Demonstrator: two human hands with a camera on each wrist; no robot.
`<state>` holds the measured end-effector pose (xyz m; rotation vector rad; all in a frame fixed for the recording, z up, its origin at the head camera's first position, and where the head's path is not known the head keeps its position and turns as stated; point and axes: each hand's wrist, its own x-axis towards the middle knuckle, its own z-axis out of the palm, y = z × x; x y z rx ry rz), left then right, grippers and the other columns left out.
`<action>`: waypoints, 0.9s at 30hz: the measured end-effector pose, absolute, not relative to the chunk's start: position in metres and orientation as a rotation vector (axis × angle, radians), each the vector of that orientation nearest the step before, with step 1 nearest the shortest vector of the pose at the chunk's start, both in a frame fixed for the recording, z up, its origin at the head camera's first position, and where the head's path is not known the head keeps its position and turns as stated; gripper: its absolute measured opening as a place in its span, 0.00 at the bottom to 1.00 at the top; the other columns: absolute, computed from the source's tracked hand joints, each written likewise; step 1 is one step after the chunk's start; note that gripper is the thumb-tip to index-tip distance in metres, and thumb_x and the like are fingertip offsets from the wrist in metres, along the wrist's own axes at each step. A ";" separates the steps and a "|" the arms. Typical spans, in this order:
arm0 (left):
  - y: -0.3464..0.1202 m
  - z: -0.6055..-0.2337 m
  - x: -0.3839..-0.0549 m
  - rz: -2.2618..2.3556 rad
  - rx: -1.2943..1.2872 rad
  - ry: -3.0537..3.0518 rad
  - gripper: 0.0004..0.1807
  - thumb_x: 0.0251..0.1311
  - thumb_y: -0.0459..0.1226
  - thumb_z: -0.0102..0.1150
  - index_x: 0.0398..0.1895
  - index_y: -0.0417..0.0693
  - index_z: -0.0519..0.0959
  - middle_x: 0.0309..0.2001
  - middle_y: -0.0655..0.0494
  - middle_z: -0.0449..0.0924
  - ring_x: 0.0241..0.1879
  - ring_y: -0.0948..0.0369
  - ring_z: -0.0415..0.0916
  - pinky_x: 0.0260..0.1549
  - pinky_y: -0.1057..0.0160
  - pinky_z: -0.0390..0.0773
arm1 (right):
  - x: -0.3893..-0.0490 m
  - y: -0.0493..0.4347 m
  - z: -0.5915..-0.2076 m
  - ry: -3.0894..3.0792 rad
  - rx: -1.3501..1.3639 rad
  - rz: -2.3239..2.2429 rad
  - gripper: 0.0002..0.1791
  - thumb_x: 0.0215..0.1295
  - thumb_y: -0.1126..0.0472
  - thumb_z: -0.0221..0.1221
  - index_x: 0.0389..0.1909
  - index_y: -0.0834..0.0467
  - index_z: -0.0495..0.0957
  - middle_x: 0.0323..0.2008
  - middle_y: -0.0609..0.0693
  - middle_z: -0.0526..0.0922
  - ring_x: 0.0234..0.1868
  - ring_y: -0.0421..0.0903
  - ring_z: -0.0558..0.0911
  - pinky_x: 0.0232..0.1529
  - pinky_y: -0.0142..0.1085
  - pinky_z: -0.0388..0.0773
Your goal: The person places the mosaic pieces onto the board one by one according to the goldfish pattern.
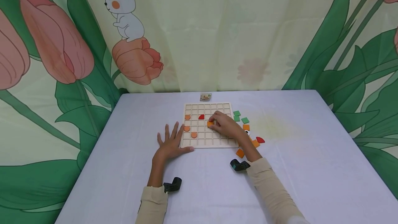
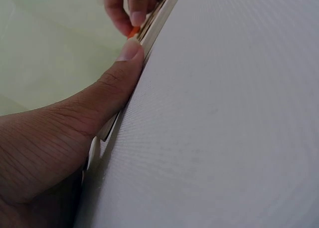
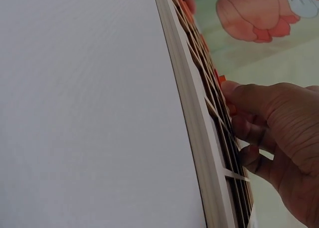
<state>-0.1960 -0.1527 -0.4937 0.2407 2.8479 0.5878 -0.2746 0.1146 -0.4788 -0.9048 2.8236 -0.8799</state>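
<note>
A pale wooden grid board [image 1: 217, 142] lies on the white table, with several orange discs [image 1: 194, 134] in its left cells and a red quarter-circle piece [image 1: 201, 117] in an upper cell. Over the middle of the board, my right hand [image 1: 226, 125] pinches an orange square tile [image 1: 210, 124] between thumb and fingers. The right wrist view shows the same hand [image 3: 284, 133] close above the grid. My left hand [image 1: 171, 146] rests spread at the board's lower left corner, its thumb along the front edge; that thumb [image 2: 112, 86] is large in the left wrist view.
Right of the board lie green tiles [image 1: 245, 120], orange squares [image 1: 240, 153] and a red quarter-circle [image 1: 260, 140], partly behind the right forearm. A small patterned item [image 1: 205, 96] sits beyond the board. A printed curtain [image 1: 217, 44] hangs behind the table [image 1: 295, 168].
</note>
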 end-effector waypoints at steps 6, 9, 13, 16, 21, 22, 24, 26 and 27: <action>-0.152 -0.493 -0.196 0.584 0.235 2.841 0.61 0.49 0.70 0.60 0.79 0.58 0.41 0.79 0.51 0.30 0.74 0.41 0.17 0.62 0.29 0.25 | -0.275 0.106 -0.480 2.833 -0.940 -0.872 0.14 0.66 0.54 0.63 0.48 0.57 0.80 0.46 0.48 0.76 0.32 0.42 0.72 0.38 0.35 0.73; -0.153 -0.493 -0.196 0.582 0.232 2.834 0.61 0.49 0.70 0.59 0.79 0.59 0.40 0.79 0.52 0.29 0.74 0.42 0.16 0.62 0.30 0.25 | -0.275 0.102 -0.480 2.864 -0.953 -0.853 0.14 0.66 0.54 0.63 0.48 0.58 0.80 0.45 0.48 0.76 0.34 0.42 0.73 0.40 0.36 0.74; -0.153 -0.494 -0.197 0.589 0.237 2.837 0.61 0.49 0.70 0.59 0.79 0.59 0.41 0.79 0.52 0.29 0.74 0.42 0.16 0.62 0.30 0.24 | -0.276 0.096 -0.479 2.894 -0.957 -0.830 0.15 0.66 0.54 0.63 0.48 0.59 0.80 0.46 0.48 0.77 0.37 0.43 0.75 0.44 0.38 0.75; -0.153 -0.494 -0.196 0.591 0.242 2.848 0.61 0.48 0.70 0.60 0.79 0.58 0.42 0.79 0.51 0.31 0.74 0.41 0.17 0.62 0.29 0.25 | -0.276 0.091 -0.478 2.906 -0.942 -0.806 0.15 0.66 0.54 0.63 0.48 0.58 0.80 0.47 0.48 0.77 0.39 0.43 0.76 0.46 0.39 0.76; -0.152 -0.493 -0.196 0.598 0.242 2.855 0.61 0.48 0.70 0.60 0.79 0.57 0.43 0.79 0.51 0.31 0.74 0.41 0.18 0.62 0.29 0.26 | -0.278 0.084 -0.480 2.937 -0.899 -0.761 0.15 0.67 0.53 0.63 0.48 0.57 0.81 0.47 0.47 0.77 0.39 0.43 0.76 0.45 0.38 0.77; -0.152 -0.493 -0.196 0.603 0.244 2.857 0.61 0.48 0.70 0.60 0.79 0.57 0.43 0.79 0.50 0.32 0.74 0.41 0.18 0.62 0.29 0.26 | -0.278 0.082 -0.480 2.943 -0.892 -0.752 0.15 0.67 0.52 0.63 0.48 0.57 0.81 0.47 0.47 0.76 0.39 0.43 0.76 0.45 0.38 0.78; -0.152 -0.493 -0.196 0.600 0.240 2.853 0.61 0.48 0.70 0.60 0.79 0.58 0.42 0.79 0.51 0.31 0.74 0.41 0.18 0.62 0.29 0.26 | -0.279 0.080 -0.481 2.957 -0.883 -0.731 0.15 0.67 0.52 0.63 0.48 0.57 0.81 0.47 0.47 0.76 0.38 0.43 0.76 0.45 0.38 0.78; -0.152 -0.494 -0.197 0.590 0.241 2.852 0.61 0.48 0.70 0.60 0.79 0.58 0.42 0.79 0.51 0.31 0.74 0.41 0.17 0.62 0.29 0.26 | -0.280 0.077 -0.481 2.969 -0.878 -0.717 0.16 0.66 0.52 0.63 0.48 0.57 0.81 0.48 0.48 0.76 0.39 0.43 0.77 0.45 0.39 0.78; -0.152 -0.494 -0.197 0.587 0.240 2.851 0.61 0.49 0.70 0.60 0.79 0.59 0.41 0.79 0.51 0.30 0.74 0.42 0.17 0.62 0.29 0.26 | -0.280 0.077 -0.481 2.975 -0.877 -0.709 0.16 0.66 0.52 0.63 0.49 0.57 0.81 0.48 0.48 0.76 0.39 0.43 0.77 0.46 0.39 0.78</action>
